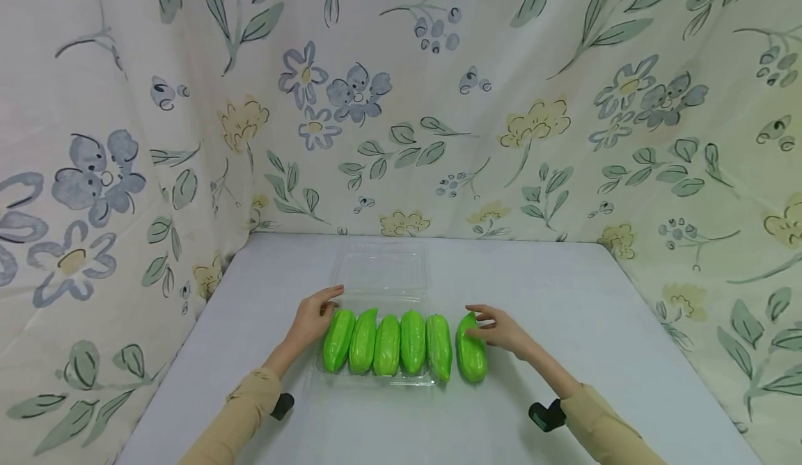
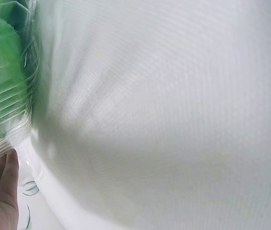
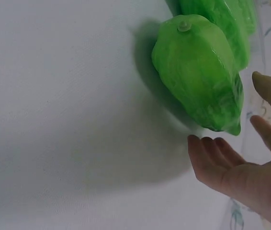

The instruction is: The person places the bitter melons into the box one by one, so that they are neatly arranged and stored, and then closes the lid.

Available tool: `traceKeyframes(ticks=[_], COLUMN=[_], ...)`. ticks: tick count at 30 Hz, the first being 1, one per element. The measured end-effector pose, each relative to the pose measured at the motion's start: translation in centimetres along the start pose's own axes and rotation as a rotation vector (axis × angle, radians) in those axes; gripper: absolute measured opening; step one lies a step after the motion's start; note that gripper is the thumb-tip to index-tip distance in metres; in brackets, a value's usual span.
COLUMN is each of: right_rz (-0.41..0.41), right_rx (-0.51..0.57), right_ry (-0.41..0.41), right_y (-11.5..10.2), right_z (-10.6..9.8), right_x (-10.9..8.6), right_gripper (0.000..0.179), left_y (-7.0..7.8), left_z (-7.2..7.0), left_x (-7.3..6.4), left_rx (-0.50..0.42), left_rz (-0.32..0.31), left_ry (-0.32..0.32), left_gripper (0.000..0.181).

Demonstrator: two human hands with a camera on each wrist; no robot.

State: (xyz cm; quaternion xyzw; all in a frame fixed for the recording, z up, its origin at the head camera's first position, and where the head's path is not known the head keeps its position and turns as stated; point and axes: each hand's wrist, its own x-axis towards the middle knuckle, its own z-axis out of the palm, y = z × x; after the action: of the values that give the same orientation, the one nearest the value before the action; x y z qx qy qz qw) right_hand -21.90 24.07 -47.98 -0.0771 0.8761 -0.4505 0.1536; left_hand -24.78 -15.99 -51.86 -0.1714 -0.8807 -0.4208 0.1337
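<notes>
A clear plastic clamshell container lies with its lid folded back on the white table. Several glossy bright green gourds, among them one at the left end, stand side by side in it. My left hand is at the container's back left corner; in the left wrist view, straight fingers touch its ridged wall. To the right, a separate gourd lies on the table. My right hand reaches about its far end, fingers spread; in the right wrist view they appear apart from the gourd.
The white table extends around the container. Behind it and at both sides hangs a floral cloth. Dark wrist-worn devices show beside the left sleeve and right sleeve.
</notes>
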Motion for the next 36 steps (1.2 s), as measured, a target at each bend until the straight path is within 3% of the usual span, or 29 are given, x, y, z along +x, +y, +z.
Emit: traceKeyframes(ticks=[6, 13, 36], right_rz=[-0.035, -0.031, 0.023], right_rx=[-0.034, -0.022, 0.014], right_ry=[-0.061, -0.077, -0.002], right_y=[0.0, 0.4, 1.4], right_z=[0.3, 0.3, 0.6], right_x=[-0.1, -0.1, -0.4], right_gripper=[0.058, 0.060, 0.060], left_y=[0.0, 0.0, -0.1], left_z=[0.0, -0.1, 0.0], left_x=[0.0, 0.0, 0.1], left_rx=[0.008, 0.009, 0.004], left_rz=[0.000, -0.005, -0.001], left_ry=[0.000, 0.005, 0.002], left_gripper=[0.038, 0.038, 0.039])
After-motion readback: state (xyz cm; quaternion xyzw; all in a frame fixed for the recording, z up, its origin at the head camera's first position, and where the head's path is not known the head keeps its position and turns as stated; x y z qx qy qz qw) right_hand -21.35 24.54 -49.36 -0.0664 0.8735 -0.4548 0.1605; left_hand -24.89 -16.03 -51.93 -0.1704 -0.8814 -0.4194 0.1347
